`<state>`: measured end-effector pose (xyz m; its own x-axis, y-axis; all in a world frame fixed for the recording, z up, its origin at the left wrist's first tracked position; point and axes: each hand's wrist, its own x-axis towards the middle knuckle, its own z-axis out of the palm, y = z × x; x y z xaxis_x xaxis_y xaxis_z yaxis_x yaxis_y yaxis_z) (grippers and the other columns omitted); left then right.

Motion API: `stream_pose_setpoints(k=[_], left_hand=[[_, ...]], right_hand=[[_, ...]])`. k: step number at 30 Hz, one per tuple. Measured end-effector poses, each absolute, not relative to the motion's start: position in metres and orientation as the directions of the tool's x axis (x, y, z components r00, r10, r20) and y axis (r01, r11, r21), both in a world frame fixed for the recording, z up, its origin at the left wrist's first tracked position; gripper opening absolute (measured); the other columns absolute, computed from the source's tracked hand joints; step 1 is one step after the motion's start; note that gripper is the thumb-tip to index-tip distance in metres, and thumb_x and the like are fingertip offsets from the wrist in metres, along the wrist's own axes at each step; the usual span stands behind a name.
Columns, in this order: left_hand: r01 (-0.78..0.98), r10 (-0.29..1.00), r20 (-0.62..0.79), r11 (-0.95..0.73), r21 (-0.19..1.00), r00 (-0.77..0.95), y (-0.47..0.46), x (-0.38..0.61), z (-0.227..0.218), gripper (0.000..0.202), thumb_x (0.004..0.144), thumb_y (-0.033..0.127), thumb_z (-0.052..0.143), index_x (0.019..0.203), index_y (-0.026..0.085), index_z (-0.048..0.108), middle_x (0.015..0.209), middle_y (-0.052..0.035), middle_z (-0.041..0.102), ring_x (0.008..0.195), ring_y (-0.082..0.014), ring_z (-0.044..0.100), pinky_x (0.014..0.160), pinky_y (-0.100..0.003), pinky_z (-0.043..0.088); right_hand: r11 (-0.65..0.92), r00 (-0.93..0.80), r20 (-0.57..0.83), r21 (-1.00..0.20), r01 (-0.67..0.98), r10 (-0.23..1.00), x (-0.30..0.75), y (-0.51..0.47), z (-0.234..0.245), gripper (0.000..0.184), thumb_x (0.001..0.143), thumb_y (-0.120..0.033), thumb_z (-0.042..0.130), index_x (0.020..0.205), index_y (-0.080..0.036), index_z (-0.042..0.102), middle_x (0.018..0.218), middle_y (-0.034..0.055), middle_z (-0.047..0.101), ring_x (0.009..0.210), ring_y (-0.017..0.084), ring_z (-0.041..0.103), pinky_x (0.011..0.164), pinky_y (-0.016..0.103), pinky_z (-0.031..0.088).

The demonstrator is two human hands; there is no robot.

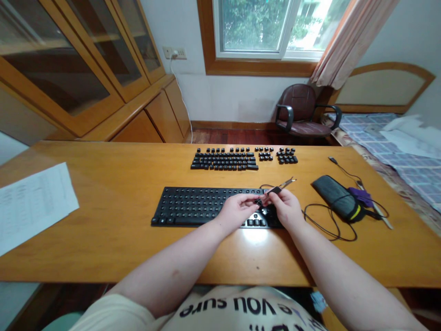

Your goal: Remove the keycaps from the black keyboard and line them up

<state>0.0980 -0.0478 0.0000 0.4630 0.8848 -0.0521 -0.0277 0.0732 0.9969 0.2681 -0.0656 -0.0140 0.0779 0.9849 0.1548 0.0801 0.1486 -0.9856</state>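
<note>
A black keyboard (193,207) lies on the desk, most of its key stems bare, with a few keycaps in its bottom row. Over its right part, my left hand (237,211) pinches a small black keycap (259,202). Close beside it, my right hand (287,209) holds a slim tool (274,190) with a dark middle and two thin prongs pointing up and right. The hands nearly meet, and they cover part of the keyboard. Behind the keyboard, loose black keycaps (225,161) are laid out in rows.
To the right lie a grey pouch (332,195), a purple item (360,196) and a black cable (325,223). Papers (37,202) rest at the desk's left. Beyond the wooden desk (113,184) stand a chair (301,110) and a bed (389,138). A cabinet (138,119) is at left.
</note>
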Motion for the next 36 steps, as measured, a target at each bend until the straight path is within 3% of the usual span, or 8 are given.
stream_pose_setpoints(k=[6,11,19,25,29,32,36], left_hand=[[0.02,0.904,0.0,-0.009,1.0,0.427,-0.048,0.1,-0.008,0.022,0.074,0.015,0.061,0.095,0.012,0.066,0.094,-0.008,0.071,0.083,-0.0163,0.067,0.082,-0.031,0.055],[0.16,0.923,0.093,-0.162,0.974,0.372,-0.05,0.096,-0.01,0.027,0.074,0.017,0.06,0.1,0.015,0.068,0.092,-0.0063,0.07,0.08,-0.0148,0.066,0.079,-0.028,0.055],[0.211,0.903,0.218,-0.31,0.927,0.37,-0.05,0.094,-0.013,0.03,0.077,0.015,0.056,0.104,0.02,0.068,0.104,-0.0054,0.068,0.095,-0.0166,0.064,0.087,-0.03,0.052],[0.079,0.911,0.155,-0.199,0.977,0.382,-0.049,0.094,-0.008,0.028,0.077,0.022,0.06,0.105,0.018,0.067,0.107,-0.008,0.067,0.098,-0.0186,0.062,0.09,-0.032,0.05],[0.02,0.925,0.008,-0.017,1.0,0.38,-0.043,0.091,0.001,0.024,0.08,0.028,0.056,0.095,0.015,0.07,0.097,-0.0083,0.07,0.094,-0.0199,0.063,0.088,-0.034,0.049],[-0.035,0.897,-0.118,0.146,0.989,0.427,-0.039,0.09,0.0,0.023,0.074,0.031,0.064,0.087,0.013,0.069,0.086,-0.0079,0.071,0.084,-0.0193,0.064,0.082,-0.033,0.049],[-0.123,0.892,-0.174,0.245,0.962,0.417,-0.035,0.091,-0.006,0.023,0.069,0.03,0.069,0.083,0.012,0.067,0.079,-0.0062,0.07,0.075,-0.0157,0.064,0.079,-0.031,0.049]], right_hand=[[0.246,0.009,0.253,-0.946,0.21,0.967,0.268,-0.072,-0.013,0.022,0.084,-0.038,0.056,0.083,-0.019,0.066,0.076,0.0049,0.069,0.066,0.017,0.064,0.063,0.029,0.054],[0.385,-0.079,0.379,-0.877,0.289,0.922,0.269,-0.074,-0.01,0.018,0.085,-0.033,0.055,0.085,-0.021,0.068,0.082,0.006,0.07,0.08,0.02,0.064,0.076,0.035,0.051],[0.275,-0.043,0.272,-0.958,0.085,0.961,0.26,-0.074,-0.007,0.022,0.083,-0.04,0.057,0.083,-0.02,0.067,0.081,0.0063,0.07,0.075,0.019,0.065,0.071,0.033,0.054],[0.22,-0.002,0.221,-0.974,-0.047,0.975,0.258,-0.07,-0.002,0.022,0.082,-0.042,0.059,0.08,-0.021,0.067,0.074,0.0044,0.071,0.061,0.016,0.065,0.059,0.028,0.054],[0.263,-0.026,0.264,-0.964,-0.029,0.964,0.262,-0.07,-0.004,0.018,0.083,-0.037,0.059,0.081,-0.022,0.068,0.077,0.0036,0.071,0.068,0.017,0.066,0.067,0.029,0.055],[0.293,-0.073,0.29,-0.956,0.033,0.954,0.265,-0.071,-0.008,0.014,0.083,-0.032,0.059,0.083,-0.022,0.068,0.079,0.0034,0.072,0.075,0.017,0.067,0.073,0.03,0.054],[0.303,-0.052,0.3,-0.951,0.059,0.952,0.268,-0.074,-0.009,0.015,0.082,-0.033,0.06,0.083,-0.021,0.069,0.08,0.0042,0.072,0.076,0.019,0.067,0.074,0.032,0.054]])
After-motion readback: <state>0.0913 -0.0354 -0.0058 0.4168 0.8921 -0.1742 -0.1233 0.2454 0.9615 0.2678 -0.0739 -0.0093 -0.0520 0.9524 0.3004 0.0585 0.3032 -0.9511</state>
